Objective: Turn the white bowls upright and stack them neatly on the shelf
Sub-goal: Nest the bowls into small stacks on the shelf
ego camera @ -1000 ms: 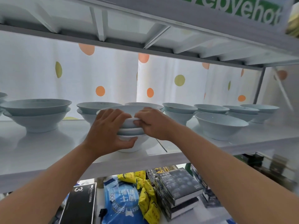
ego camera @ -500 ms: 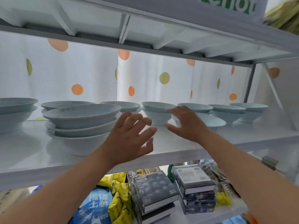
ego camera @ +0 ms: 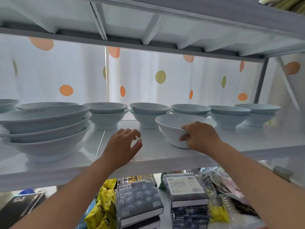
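A single white bowl [ego camera: 171, 128] stands upright near the front of the white shelf [ego camera: 156, 154]. My right hand [ego camera: 199, 138] grips its near right rim and side. My left hand [ego camera: 123, 146] hovers open over the shelf just left of that bowl, fingers spread, touching nothing. At the front left stands a stack of three upright white bowls [ego camera: 44, 129]. Along the back runs a row of two-bowl stacks [ego camera: 107, 114], [ego camera: 148, 113], [ego camera: 229, 114], [ego camera: 257, 113].
The upper shelf's underside [ego camera: 148, 30] hangs low overhead. A dotted curtain [ego camera: 148, 76] closes the back. A metal post [ego camera: 261, 80] stands at the right. Below the shelf lie boxed packs [ego camera: 138, 200], [ego camera: 186, 189] and yellow bags [ego camera: 102, 210].
Both hands let go of the three-bowl stack and moved right. My right hand has taken hold of the single bowl; my left hand stays open beside it. The view shifted right.
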A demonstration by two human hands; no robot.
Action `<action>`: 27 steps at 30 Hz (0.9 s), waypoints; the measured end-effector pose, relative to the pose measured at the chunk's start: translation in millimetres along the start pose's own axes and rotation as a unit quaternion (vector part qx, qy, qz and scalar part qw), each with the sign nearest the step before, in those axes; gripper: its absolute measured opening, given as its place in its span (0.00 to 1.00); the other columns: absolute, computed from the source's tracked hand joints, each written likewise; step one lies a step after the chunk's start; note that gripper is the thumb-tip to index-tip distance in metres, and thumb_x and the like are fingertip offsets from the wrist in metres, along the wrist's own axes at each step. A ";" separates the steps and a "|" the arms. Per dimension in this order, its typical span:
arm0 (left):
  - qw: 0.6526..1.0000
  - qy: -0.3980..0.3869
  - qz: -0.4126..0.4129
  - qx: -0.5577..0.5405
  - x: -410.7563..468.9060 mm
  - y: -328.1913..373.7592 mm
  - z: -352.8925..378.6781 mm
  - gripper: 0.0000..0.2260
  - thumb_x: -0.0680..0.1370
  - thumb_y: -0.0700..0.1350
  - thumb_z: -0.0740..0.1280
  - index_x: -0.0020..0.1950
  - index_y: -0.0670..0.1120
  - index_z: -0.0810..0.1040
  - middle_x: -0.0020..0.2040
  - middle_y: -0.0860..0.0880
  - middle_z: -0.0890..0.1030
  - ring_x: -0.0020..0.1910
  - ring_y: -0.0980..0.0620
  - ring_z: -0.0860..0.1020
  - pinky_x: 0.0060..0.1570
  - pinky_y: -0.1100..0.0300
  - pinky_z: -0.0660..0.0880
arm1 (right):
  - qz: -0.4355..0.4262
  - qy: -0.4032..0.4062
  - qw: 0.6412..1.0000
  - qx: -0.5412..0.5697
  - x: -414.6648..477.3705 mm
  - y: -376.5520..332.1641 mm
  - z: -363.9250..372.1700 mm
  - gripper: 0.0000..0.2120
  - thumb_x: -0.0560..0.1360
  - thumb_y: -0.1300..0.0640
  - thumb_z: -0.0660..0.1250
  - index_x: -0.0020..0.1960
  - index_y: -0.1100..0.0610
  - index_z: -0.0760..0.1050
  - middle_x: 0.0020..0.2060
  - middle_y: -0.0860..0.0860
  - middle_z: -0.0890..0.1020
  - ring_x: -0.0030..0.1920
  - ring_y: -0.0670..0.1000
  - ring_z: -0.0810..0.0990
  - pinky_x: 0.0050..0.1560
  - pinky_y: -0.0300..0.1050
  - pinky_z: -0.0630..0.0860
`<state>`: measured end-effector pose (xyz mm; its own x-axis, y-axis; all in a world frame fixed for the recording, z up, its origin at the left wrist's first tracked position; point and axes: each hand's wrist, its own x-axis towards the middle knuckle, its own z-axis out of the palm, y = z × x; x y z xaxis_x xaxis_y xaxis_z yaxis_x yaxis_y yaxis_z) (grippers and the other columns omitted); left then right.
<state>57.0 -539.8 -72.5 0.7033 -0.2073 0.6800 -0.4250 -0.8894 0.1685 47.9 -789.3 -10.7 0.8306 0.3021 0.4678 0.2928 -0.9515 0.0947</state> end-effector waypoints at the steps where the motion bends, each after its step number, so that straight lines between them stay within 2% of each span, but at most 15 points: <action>1: 1.000 -0.001 0.002 0.003 0.0 0.3 2.0 0.21 0.73 0.59 0.51 0.50 0.50 0.77 0.45 0.52 0.81 0.45 0.50 0.75 0.49 0.54 0.73 | 0.001 0.016 1.000 0.003 -0.3 -0.3 -0.4 0.09 0.72 0.54 0.64 0.35 0.51 0.68 0.44 0.54 0.82 0.48 0.59 0.79 0.39 0.42 0.65; 3: 1.000 -0.004 0.015 0.024 -1.6 3.3 5.8 0.21 0.73 0.59 0.50 0.50 0.50 0.77 0.45 0.51 0.81 0.46 0.49 0.76 0.50 0.53 0.73 | -0.001 0.033 0.999 0.007 1.0 -1.7 -8.1 0.14 0.71 0.55 0.65 0.31 0.50 0.63 0.43 0.53 0.82 0.47 0.57 0.79 0.39 0.42 0.64; 5: 0.998 -0.009 0.031 0.052 -2.5 5.0 10.1 0.22 0.73 0.59 0.50 0.53 0.49 0.77 0.48 0.50 0.81 0.50 0.47 0.76 0.53 0.52 0.72 | 0.000 0.046 0.999 0.009 4.5 -6.2 -22.4 0.12 0.71 0.56 0.65 0.31 0.50 0.65 0.41 0.52 0.82 0.47 0.57 0.80 0.39 0.41 0.65; 7: 0.997 -0.049 0.009 0.066 -1.3 3.8 11.9 0.21 0.75 0.59 0.51 0.60 0.50 0.73 0.55 0.49 0.78 0.58 0.46 0.73 0.58 0.52 0.68 | -0.001 0.067 0.998 0.009 11.7 -14.7 -39.7 0.10 0.70 0.57 0.66 0.32 0.51 0.67 0.35 0.50 0.77 0.43 0.58 0.78 0.38 0.42 0.65; 10: 0.991 -0.125 -0.024 0.037 5.2 -3.2 14.0 0.18 0.78 0.58 0.56 0.65 0.53 0.67 0.62 0.49 0.73 0.64 0.47 0.68 0.63 0.52 0.63 | -0.004 0.128 0.992 0.014 32.6 -28.4 -62.5 0.09 0.69 0.57 0.67 0.33 0.52 0.68 0.32 0.51 0.73 0.36 0.57 0.70 0.36 0.44 0.65; 14: 0.992 -0.120 -0.041 -0.009 21.5 -13.8 13.1 0.17 0.78 0.58 0.57 0.62 0.52 0.70 0.59 0.49 0.76 0.60 0.47 0.71 0.61 0.52 0.66 | -0.009 0.166 0.985 0.046 67.6 -44.2 -69.2 0.01 0.69 0.57 0.67 0.39 0.52 0.76 0.30 0.48 0.72 0.36 0.53 0.68 0.37 0.43 0.63; 18: 0.994 -0.088 -0.058 -0.027 35.2 -22.1 16.6 0.15 0.78 0.56 0.57 0.60 0.51 0.71 0.55 0.49 0.78 0.57 0.47 0.73 0.59 0.53 0.68 | -0.022 0.164 0.985 0.054 96.5 -56.0 -53.6 0.06 0.70 0.58 0.66 0.36 0.51 0.73 0.33 0.49 0.73 0.37 0.52 0.68 0.37 0.42 0.62; 20: 0.995 -0.069 -0.058 -0.035 34.1 -23.3 21.5 0.14 0.78 0.55 0.57 0.59 0.51 0.72 0.53 0.50 0.79 0.56 0.48 0.73 0.57 0.55 0.67 | -0.024 0.170 0.983 0.063 110.3 -55.2 -39.9 0.04 0.71 0.58 0.66 0.38 0.52 0.76 0.34 0.49 0.74 0.39 0.53 0.70 0.38 0.42 0.62; 23: 0.999 -0.027 -0.038 -0.024 31.3 -21.3 26.2 0.12 0.77 0.54 0.57 0.57 0.52 0.73 0.51 0.53 0.79 0.53 0.50 0.73 0.55 0.58 0.67 | -0.033 0.174 0.982 0.070 133.0 -47.3 -20.6 0.03 0.71 0.58 0.66 0.42 0.53 0.79 0.39 0.53 0.81 0.44 0.58 0.77 0.39 0.42 0.64; 27: 1.000 -0.012 -0.028 -0.005 31.8 -18.3 27.7 0.15 0.75 0.56 0.52 0.55 0.52 0.73 0.49 0.55 0.78 0.51 0.52 0.73 0.55 0.60 0.67 | -0.056 0.159 0.984 0.050 163.1 -34.9 -3.8 0.04 0.72 0.58 0.65 0.44 0.55 0.78 0.42 0.56 0.82 0.46 0.60 0.78 0.40 0.43 0.63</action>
<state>103.0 -541.5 -73.7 0.7403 -0.1666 0.6513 -0.3896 -0.8959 0.2137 171.4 -707.0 65.6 0.6055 0.3560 0.7117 0.4325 -0.8980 0.0812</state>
